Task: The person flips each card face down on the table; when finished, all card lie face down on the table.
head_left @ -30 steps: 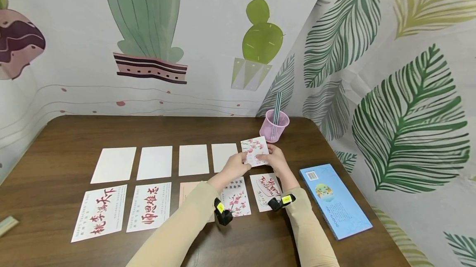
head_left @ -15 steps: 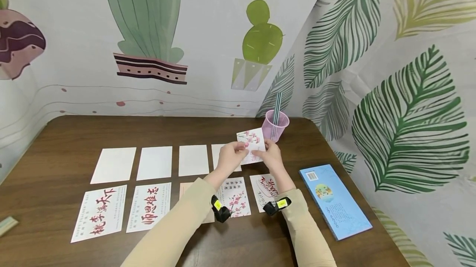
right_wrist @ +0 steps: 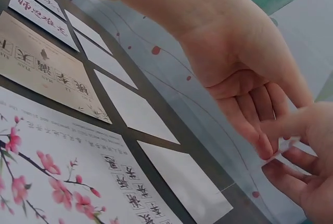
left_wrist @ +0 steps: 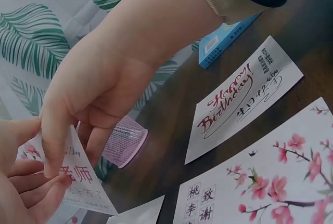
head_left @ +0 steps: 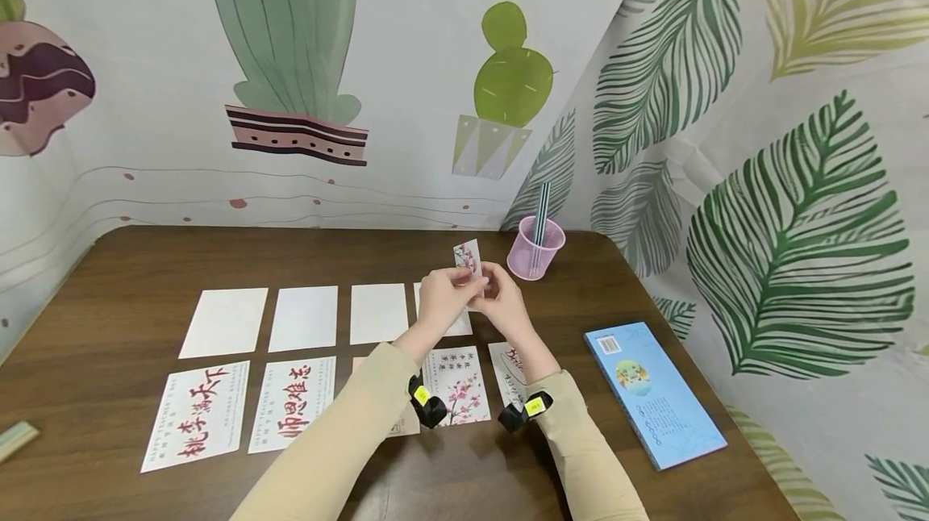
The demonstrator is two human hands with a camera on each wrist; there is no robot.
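A white greeting card (head_left: 467, 255) with pink blossoms and red characters is held up above the table between both hands. My left hand (head_left: 439, 299) pinches its left side. From the right, my right hand (head_left: 506, 305) grips the same card, and the fingers of the two hands nearly meet. The card is turned partly edge-on in the head view; its lower printed part shows in the left wrist view. Under the right forearm lies a birthday card (left_wrist: 234, 99), partly covered. Next to it is a card with a blossom branch (head_left: 464, 396).
A row of blank white cards (head_left: 223, 323) lies behind a row of printed cards (head_left: 196, 416). The pink mesh cup (head_left: 535, 251) with striped sticks stands at the back right. A blue box-like book (head_left: 653, 392) lies at the right, a small pale block (head_left: 16, 440) at the far left.
Both hands have come closer together and shifted slightly left and away. The greeting card has risen from its lower position and turned from nearly face-on to partly edge-on.
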